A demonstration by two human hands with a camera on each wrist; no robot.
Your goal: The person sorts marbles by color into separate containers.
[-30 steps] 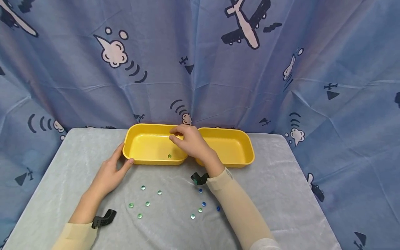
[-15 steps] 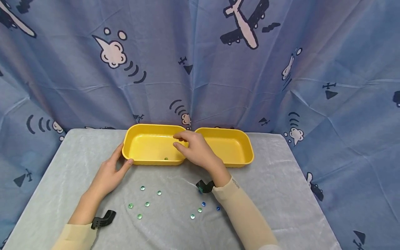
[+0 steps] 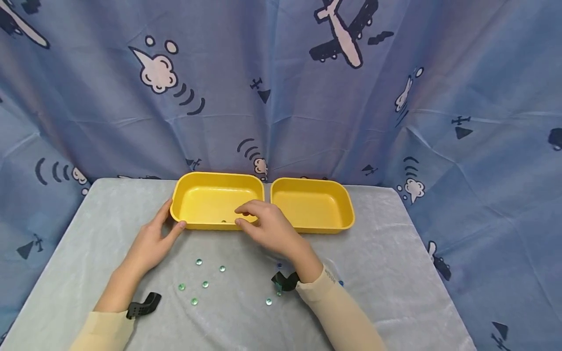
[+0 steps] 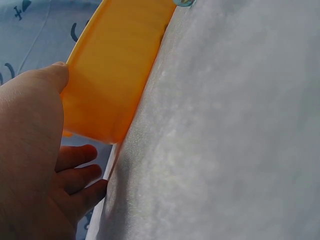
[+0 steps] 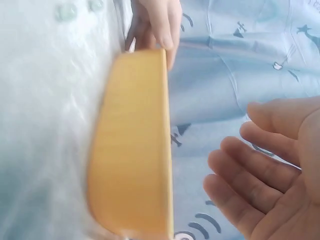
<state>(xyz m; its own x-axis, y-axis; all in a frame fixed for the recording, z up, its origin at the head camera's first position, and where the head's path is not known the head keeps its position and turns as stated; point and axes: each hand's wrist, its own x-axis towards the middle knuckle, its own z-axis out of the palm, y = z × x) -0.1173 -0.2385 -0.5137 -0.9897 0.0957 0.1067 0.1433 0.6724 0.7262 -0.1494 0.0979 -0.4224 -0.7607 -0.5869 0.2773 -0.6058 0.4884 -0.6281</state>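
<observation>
Gripped at its outer end by the left hand (image 3: pixel 151 243), the left tray (image 3: pixel 202 204) is, I judge, braced against nudges from the right hand (image 3: pixel 273 227), whose thumb and fingertips stand apart above the near rim, nothing visible between. I see one bead (image 3: pixel 224 222) inside, partly hidden by the near wall; other beads (image 3: pixel 205 284) dot the cloth (image 3: pixel 237 324).

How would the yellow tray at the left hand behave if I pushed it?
The yellow tray would probably slide rather than tip, being low and broad. Its walls look even and unbent beside the left hand, suggesting it's fairly stiff. The small bead inside might shift around.
</observation>
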